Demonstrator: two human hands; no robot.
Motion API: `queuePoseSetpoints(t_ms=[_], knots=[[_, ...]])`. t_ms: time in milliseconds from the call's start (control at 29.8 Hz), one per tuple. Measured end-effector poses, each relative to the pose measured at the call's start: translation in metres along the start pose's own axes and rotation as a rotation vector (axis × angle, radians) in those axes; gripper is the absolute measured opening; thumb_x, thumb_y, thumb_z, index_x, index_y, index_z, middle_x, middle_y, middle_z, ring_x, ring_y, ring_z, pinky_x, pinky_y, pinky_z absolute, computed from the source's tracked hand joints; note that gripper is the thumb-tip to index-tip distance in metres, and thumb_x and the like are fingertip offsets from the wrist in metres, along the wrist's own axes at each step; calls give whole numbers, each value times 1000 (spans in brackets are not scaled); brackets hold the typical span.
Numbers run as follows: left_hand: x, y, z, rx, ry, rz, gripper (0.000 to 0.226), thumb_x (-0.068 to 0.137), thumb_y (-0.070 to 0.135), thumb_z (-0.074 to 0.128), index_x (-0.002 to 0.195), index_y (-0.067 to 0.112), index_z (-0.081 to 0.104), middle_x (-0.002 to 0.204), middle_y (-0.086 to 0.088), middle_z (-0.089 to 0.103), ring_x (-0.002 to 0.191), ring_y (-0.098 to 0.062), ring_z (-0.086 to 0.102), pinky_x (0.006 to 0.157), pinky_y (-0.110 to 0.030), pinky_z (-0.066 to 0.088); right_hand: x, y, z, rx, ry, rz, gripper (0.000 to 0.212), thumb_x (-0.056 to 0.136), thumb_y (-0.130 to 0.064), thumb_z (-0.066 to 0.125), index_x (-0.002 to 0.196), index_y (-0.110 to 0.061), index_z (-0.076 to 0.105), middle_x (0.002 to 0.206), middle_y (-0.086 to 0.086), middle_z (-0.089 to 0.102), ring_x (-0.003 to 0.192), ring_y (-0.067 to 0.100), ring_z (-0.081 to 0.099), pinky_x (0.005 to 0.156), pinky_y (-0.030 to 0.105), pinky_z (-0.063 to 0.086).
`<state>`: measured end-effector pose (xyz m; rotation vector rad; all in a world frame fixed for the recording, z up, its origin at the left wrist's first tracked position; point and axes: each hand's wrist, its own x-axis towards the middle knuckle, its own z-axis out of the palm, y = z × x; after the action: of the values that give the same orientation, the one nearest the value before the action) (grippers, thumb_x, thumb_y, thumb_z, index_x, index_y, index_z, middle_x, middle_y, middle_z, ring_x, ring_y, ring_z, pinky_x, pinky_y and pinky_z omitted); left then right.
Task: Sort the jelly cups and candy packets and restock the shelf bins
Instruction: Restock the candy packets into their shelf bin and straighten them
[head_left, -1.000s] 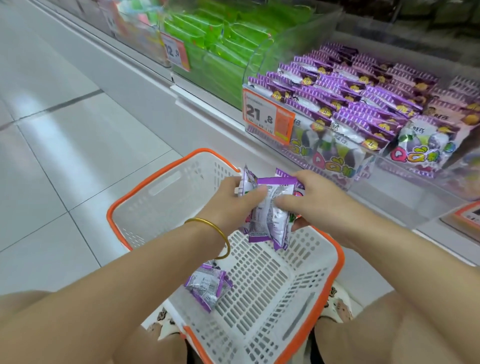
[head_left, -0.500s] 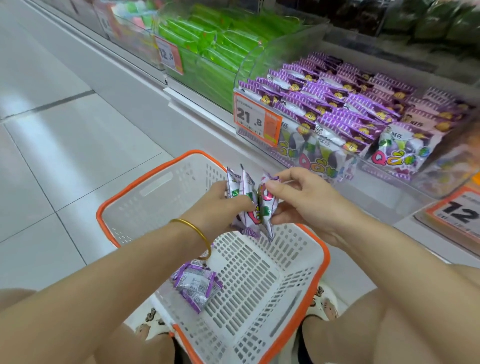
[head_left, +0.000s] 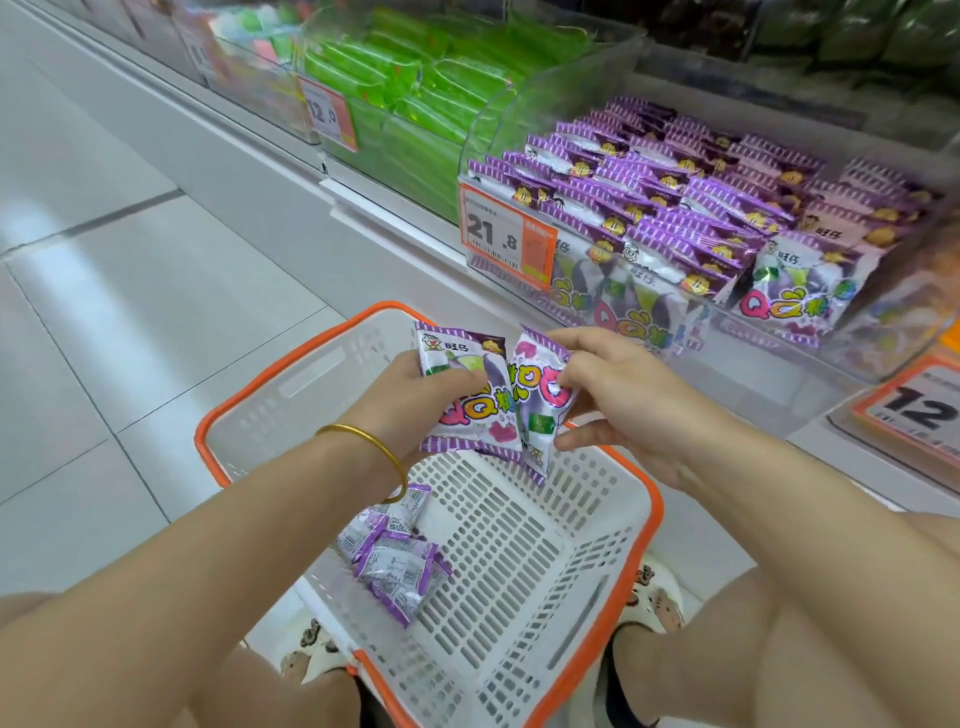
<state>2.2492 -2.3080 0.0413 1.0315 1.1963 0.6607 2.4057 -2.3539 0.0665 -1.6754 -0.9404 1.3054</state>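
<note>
Two-handed: clutched one purple candy packet (head_left: 467, 400) in the left hand (head_left: 408, 410), pinched a second packet (head_left: 540, 405) with the right hand (head_left: 623, 395), both above the white basket (head_left: 311, 374) with spare packets (head_left: 395, 566) loose inside. Could have fumbled those glossy wrappers reaching for the purple bin (head_left: 769, 384).

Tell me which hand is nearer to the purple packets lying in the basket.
Left. The left hand holds a packet above the loose packets in the basket; the right hand pinches a second packet farther to the right.
</note>
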Motion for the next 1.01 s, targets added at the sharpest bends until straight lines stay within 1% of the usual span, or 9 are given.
queuePoseSetpoints(t_ms=[134, 201, 269, 470, 604, 705, 839, 907, 1007], knots=[[9, 2, -8, 65, 88, 57, 35, 79, 13, 72, 111, 9, 59, 102, -18, 70, 94, -36, 67, 88, -54, 52, -4, -2, -7, 11, 76, 21, 33, 91, 0, 37, 108, -24, 52, 74, -1, 50, 61, 11, 48, 62, 33, 56], [9, 0, -12, 83, 148, 75, 35, 82, 13, 70, 114, 9, 57, 100, -14, 70, 90, -32, 68, 87, -52, 53, -6, -1, -11, 19, 82, 5, 42, 87, 4, 39, 115, -24, 51, 87, 2, 51, 65, 14, 51, 60, 32, 59], [10, -2, -14, 80, 195, 80, 32, 86, 15, 67, 115, 10, 55, 99, -13, 70, 89, -30, 68, 86, -52, 53, -9, -2, -14, 50, 75, -14, 48, 81, 10, 40, 112, -24, 54, 95, 4, 56, 69, 18, 57, 56, 31, 59], [5, 1, -8, 21, 168, 32, 30, 95, 27, 55, 121, 17, 47, 101, -13, 69, 87, -33, 69, 79, -57, 54, -17, -7, -14, 437, -60, 52, 32, 73, 12, 36, 78, -11, 58, 76, 7, 65, 67, 21, 63, 59, 33, 57], [0, 3, -2, -97, 114, -21, 27, 99, 29, 46, 122, 15, 44, 110, -19, 65, 83, -34, 68, 66, -53, 57, -17, -8, -4, 673, -102, 134, 21, 84, 2, 39, 88, -3, 59, 84, 13, 67, 68, 25, 65, 61, 37, 59], [-1, 6, 4, -181, 105, -12, 28, 100, 33, 41, 124, 17, 43, 112, -16, 64, 85, -33, 68, 64, -51, 58, -12, -6, 7, 777, -61, 95, 21, 85, 8, 40, 95, 0, 56, 89, 19, 63, 72, 28, 62, 61, 36, 58], [0, 6, 11, -237, 131, 26, 34, 100, 38, 39, 126, 17, 45, 108, -14, 67, 84, -32, 70, 71, -57, 56, -4, 5, 12, 401, 98, 41, 21, 83, -3, 62, 88, -18, 49, 68, 0, 60, 59, 12, 55, 52, 26, 47], [1, 7, 13, -208, 166, 48, 42, 98, 44, 37, 131, 17, 45, 115, -14, 65, 93, -33, 68, 80, -57, 54, -4, 10, 14, 243, 111, -1, 24, 82, -12, 69, 92, -21, 48, 70, -4, 61, 58, 9, 52, 52, 25, 39], [2, 15, 14, -256, 131, 73, 60, 90, 61, 39, 131, 18, 46, 117, -13, 65, 95, -31, 68, 83, -51, 55, -3, 11, 21, 165, 97, -74, 24, 82, -18, 71, 83, -17, 47, 73, -2, 57, 64, 13, 51, 52, 25, 36]])
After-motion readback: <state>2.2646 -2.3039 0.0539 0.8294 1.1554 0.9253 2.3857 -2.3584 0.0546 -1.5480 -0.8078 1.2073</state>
